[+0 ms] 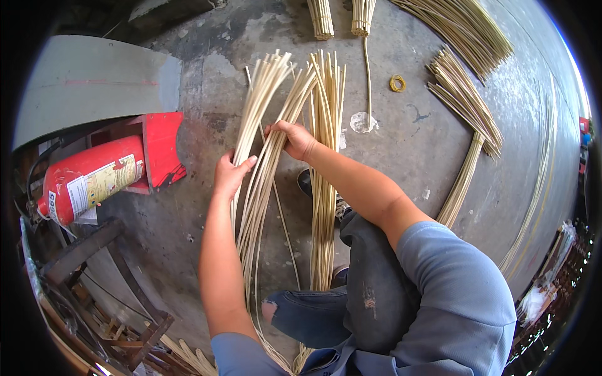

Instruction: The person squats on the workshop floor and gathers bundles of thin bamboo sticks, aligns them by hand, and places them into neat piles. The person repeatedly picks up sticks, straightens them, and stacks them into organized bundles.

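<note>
My left hand (231,173) is closed round a bunch of pale rattan canes (261,94), its thumb pointing right across them. To its right my right hand (293,138) grips a second bunch of rattan canes (273,156), fingers wrapped round its upper part. The two bunches fan apart at the top and run down close together toward my lap. Just right of them lies a third bunch of canes (323,207), partly behind my right forearm. A single loose cane (285,232) slants beneath the held bunches.
On the left, a red fire extinguisher (94,178) lies by a red stand (164,150), below a grey panel (100,81). More cane bundles (465,100) lie at the right and far side. A yellow coil (397,83) is on the concrete floor. A dark wooden frame (119,263) stands lower left.
</note>
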The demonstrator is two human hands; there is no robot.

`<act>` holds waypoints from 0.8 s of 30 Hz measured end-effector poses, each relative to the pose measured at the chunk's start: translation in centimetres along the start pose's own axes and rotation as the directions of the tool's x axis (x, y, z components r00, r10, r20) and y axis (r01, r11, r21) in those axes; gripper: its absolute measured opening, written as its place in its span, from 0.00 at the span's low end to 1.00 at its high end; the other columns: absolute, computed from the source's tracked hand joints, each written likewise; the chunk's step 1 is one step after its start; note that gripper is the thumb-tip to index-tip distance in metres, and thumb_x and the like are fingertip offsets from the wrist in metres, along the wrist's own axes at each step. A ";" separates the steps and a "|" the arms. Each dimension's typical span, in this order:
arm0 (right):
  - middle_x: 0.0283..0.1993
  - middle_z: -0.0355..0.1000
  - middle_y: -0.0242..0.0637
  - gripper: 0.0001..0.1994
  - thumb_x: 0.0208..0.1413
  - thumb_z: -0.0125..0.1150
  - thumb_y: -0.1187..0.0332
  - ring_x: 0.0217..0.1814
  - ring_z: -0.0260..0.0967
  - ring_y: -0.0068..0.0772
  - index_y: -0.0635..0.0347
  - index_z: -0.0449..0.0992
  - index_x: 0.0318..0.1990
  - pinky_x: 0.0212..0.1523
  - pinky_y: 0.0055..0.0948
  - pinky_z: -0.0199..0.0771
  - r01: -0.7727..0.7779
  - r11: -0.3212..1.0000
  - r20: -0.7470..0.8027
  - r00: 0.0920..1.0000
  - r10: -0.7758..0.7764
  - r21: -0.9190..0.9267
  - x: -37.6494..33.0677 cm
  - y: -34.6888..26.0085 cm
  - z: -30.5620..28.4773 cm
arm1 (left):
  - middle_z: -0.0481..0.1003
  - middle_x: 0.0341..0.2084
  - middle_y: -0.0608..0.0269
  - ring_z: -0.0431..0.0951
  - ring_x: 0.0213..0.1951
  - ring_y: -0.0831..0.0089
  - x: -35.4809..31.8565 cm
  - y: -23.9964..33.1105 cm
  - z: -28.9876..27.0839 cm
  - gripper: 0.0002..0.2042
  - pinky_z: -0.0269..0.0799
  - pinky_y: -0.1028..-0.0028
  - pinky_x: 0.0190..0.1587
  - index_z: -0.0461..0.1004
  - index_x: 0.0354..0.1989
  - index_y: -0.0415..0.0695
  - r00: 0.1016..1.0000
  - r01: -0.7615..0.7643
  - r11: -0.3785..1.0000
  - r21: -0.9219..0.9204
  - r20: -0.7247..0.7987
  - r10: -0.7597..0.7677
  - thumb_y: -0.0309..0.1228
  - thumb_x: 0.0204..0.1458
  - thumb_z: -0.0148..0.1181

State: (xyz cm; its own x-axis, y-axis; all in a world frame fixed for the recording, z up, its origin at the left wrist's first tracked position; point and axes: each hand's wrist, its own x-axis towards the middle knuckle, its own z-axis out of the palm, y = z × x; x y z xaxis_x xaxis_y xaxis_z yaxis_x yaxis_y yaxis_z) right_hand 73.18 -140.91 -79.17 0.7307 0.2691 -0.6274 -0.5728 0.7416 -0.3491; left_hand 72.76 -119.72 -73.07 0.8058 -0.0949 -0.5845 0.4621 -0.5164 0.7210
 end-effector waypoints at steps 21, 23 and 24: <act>0.34 0.75 0.33 0.13 0.54 0.71 0.71 0.29 0.71 0.29 0.60 0.76 0.46 0.37 0.34 0.73 -0.047 0.996 0.206 0.978 0.030 0.075 -0.6 -1.1 0.4 | 0.83 0.31 0.57 0.82 0.34 0.71 0.4 0.3 0.4 0.13 0.76 0.68 0.41 0.81 0.41 0.37 0.996 -0.047 0.983 0.175 -0.061 0.059 0.35 0.55 0.69; 0.35 0.76 0.34 0.11 0.54 0.71 0.71 0.30 0.72 0.29 0.60 0.77 0.43 0.39 0.33 0.74 -0.039 0.998 0.159 0.987 0.030 0.056 -0.6 -1.2 0.6 | 0.83 0.32 0.57 0.82 0.34 0.71 0.7 0.1 0.6 0.13 0.76 0.68 0.41 0.81 0.41 0.37 0.993 -0.070 0.977 0.199 -0.081 0.087 0.35 0.54 0.69; 0.36 0.77 0.35 0.10 0.54 0.70 0.71 0.32 0.73 0.29 0.60 0.78 0.42 0.40 0.33 0.74 -0.044 0.998 0.127 0.991 0.039 0.040 -0.6 -1.2 0.7 | 0.83 0.32 0.57 0.82 0.34 0.71 0.7 -0.1 0.5 0.13 0.76 0.68 0.41 0.81 0.41 0.37 0.992 -0.071 0.980 0.184 -0.088 0.088 0.34 0.54 0.69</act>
State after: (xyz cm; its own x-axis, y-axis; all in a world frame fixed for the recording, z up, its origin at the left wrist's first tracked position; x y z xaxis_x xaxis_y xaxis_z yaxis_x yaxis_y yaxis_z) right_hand 73.70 -141.53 -77.95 0.7492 0.3732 -0.5472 -0.5891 0.7530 -0.2931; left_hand 73.04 -120.20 -73.73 0.8729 -0.0645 -0.4836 0.3281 -0.6560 0.6797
